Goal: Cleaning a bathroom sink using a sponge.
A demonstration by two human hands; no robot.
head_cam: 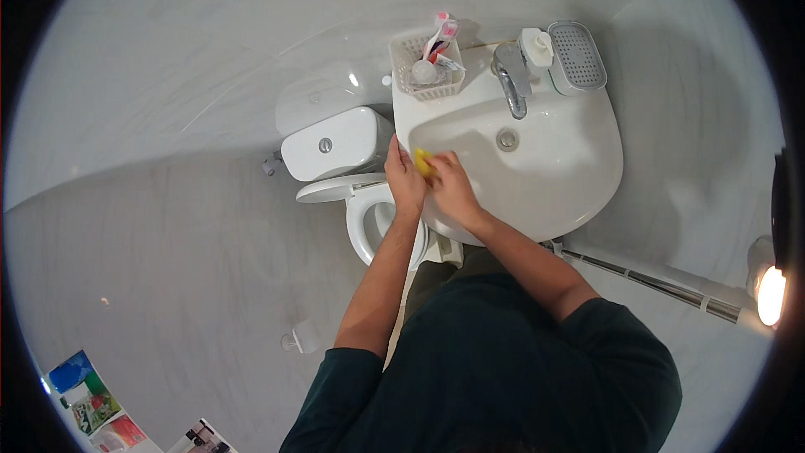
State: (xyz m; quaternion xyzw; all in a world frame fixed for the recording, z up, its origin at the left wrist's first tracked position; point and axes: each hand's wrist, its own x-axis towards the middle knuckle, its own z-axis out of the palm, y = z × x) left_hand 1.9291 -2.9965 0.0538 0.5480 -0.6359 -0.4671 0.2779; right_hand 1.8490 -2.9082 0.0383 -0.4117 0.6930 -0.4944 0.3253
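Observation:
My right hand (454, 192) is closed around a yellow sponge (422, 163) at the left side of a white ceramic washbasin (534, 182). Its fingers look slightly blurred. Close beside it, my left hand (405, 176) lies along the basin's left outer edge, fingers pointing towards the wall. What its palm and fingertips touch is hidden. A chrome single-lever tap (512, 78) stands at the back of the basin, above a round metal drain (507, 139). No water shows coming from the spout.
On the basin's back ledge are a white plastic basket (434, 93) with toothbrushes (440, 38), a white pump dispenser (536, 50) and a soap box with a perforated grey tray (577, 55). A toilet (358, 220) with raised lid stands left. A metal rail (651, 283) runs right.

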